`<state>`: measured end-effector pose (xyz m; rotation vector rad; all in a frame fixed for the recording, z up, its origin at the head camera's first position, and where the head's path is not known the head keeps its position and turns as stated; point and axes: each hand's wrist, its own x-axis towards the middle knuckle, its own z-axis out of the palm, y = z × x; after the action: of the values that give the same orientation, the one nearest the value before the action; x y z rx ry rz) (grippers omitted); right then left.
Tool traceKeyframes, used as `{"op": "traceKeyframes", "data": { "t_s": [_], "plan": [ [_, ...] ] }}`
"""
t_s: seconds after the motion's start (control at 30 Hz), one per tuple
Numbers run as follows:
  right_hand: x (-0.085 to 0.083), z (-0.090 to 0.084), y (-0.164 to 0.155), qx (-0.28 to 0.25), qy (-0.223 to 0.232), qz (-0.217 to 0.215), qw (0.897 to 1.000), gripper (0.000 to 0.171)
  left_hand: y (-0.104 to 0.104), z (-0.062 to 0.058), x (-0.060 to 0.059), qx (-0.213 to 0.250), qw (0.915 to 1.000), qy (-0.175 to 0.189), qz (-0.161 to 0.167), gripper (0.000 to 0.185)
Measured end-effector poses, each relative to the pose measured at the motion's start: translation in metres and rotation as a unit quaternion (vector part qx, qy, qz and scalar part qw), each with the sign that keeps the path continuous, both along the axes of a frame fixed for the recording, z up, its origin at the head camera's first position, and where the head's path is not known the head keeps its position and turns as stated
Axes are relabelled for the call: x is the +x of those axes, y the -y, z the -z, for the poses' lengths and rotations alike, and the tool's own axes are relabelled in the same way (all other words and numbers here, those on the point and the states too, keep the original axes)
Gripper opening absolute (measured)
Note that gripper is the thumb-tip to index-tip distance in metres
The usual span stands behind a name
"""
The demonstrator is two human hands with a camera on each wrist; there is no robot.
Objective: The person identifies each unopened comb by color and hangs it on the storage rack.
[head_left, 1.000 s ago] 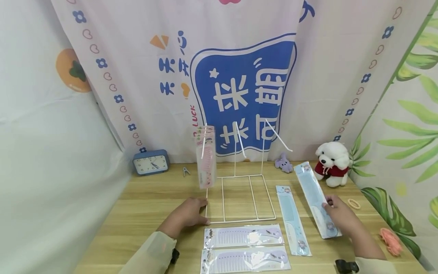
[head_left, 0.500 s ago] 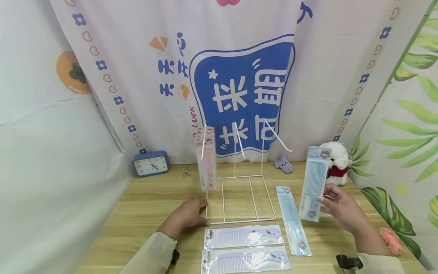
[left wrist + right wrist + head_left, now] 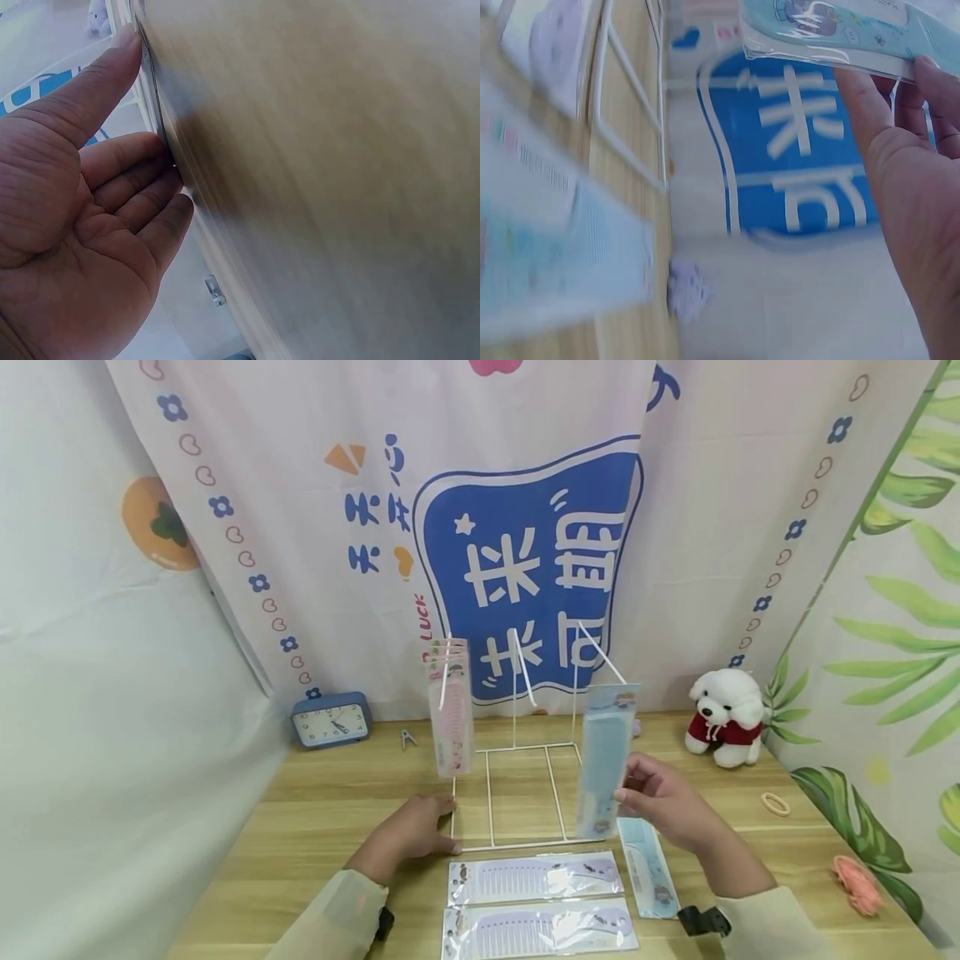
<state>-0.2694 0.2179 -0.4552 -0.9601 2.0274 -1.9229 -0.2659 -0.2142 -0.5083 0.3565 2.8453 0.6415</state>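
Head view: the right hand (image 3: 660,802) pinches a packaged blue comb (image 3: 603,760) between thumb and fingers and holds it upright, its top just beside the tip of the right-hand hook of the white wire rack (image 3: 525,793). The left hand (image 3: 408,831) lies flat on the wooden table (image 3: 322,810), fingers straight, touching the front left corner of the rack's base. Pink packaged combs (image 3: 450,710) hang from the rack's left hook. Two lilac packaged combs (image 3: 536,902) lie side by side in front of the rack, and a second blue comb (image 3: 648,868) lies flat under the right wrist. Against the backdrop stand a blue clock (image 3: 331,718) and a white plush dog (image 3: 723,714). Right wrist view: the fingers (image 3: 900,150) curl round the lower end of the comb's packet (image 3: 832,30).
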Motion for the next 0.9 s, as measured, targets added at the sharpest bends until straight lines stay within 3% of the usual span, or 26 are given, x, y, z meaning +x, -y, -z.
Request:
{"op": "traceKeyframes", "data": {
  "t_s": [0.33,0.9],
  "plan": [
    [-0.001,-0.002,0.051,0.089,0.012,0.002,0.996,0.006,-0.003,-0.002,0.001,0.005,0.9999,0.007,-0.013,0.081],
    [-0.008,0.006,0.065,0.077,0.017,-0.003,0.997,0.022,-0.001,0.001,-0.001,-0.008,0.9999,0.002,-0.006,0.081]
  ]
}}
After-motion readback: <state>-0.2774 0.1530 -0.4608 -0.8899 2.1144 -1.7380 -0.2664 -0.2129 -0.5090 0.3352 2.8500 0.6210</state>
